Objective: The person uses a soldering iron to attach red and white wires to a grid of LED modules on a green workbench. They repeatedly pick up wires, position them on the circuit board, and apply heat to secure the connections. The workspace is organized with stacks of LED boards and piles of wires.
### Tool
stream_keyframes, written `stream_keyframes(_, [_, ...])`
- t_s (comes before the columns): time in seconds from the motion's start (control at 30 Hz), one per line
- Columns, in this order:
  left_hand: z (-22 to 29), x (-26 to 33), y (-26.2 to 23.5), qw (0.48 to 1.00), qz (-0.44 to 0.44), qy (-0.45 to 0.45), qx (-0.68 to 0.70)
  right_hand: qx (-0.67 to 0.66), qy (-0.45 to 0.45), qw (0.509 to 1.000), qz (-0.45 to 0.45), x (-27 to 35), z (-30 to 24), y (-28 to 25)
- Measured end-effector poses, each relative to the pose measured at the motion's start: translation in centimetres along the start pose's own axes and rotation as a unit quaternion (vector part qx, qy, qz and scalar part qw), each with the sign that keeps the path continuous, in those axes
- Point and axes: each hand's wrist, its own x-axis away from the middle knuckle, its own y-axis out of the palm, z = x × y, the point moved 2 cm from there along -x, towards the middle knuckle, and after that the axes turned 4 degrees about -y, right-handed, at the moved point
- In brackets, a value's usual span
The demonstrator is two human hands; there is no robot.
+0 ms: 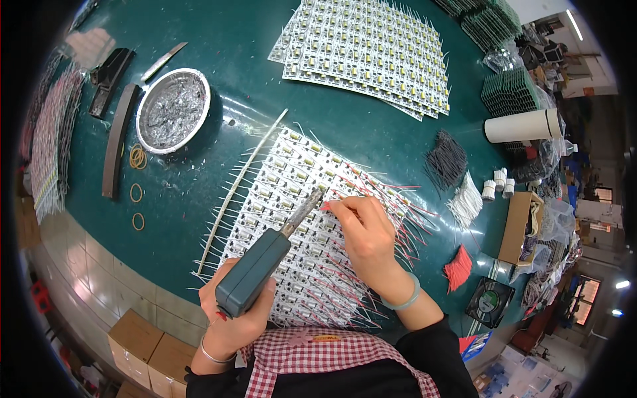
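A panel of small white circuit boards (269,215) with rows of yellowish components lies in front of me. My left hand (222,328) is wrapped round the dark green body of a soldering gun (255,268). The gun's metal tip points up and right and is over the panel, close to my right fingertips; whether it touches a board I cannot tell. My right hand (371,239) pinches a short red wire (326,206) above the boards. Many red wires (405,225) stick out along the panel's right side, and white wires line its left edge beside a pale strip (242,189).
A white bowl of metal scraps (199,126), a knife (164,61) and rubber bands (137,192) lie at left. More board panels (365,53) are stacked at the back. Black wires (446,159), white wires (466,202), red wires (458,268) and a fan (490,302) are at right.
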Motion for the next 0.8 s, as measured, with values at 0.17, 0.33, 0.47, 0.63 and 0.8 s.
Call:
stream_keyframes(0.17, [-0.59, 0.52, 0.11, 1.000, 0.002, -0.005, 0.012, 0.015, -0.005, 1.000, -0.002, -0.01, -0.17, 0.09])
stream_keyframes(0.33, [-0.11, 0.53, -0.01, 0.999, -0.004, -0.028, 0.015, 0.014, -0.005, 1.000, -0.005, -0.17, -0.29, 0.00])
stream_keyframes(0.47, [-0.21, 0.59, 0.00, 1.000, 0.004, 0.002, 0.006, 0.013, -0.006, 1.000, -0.006, -0.22, -0.32, -0.01])
stream_keyframes(0.63, [-0.40, 0.59, 0.12, 1.000, -0.003, 0.019, -0.016, 0.003, -0.006, 1.000, -0.008, -0.30, -0.27, -0.01])
stream_keyframes(0.8, [-0.18, 0.68, 0.39, 1.000, 0.023, 0.005, 0.000, 0.010, -0.008, 1.000, -0.014, -0.31, -0.28, 0.03])
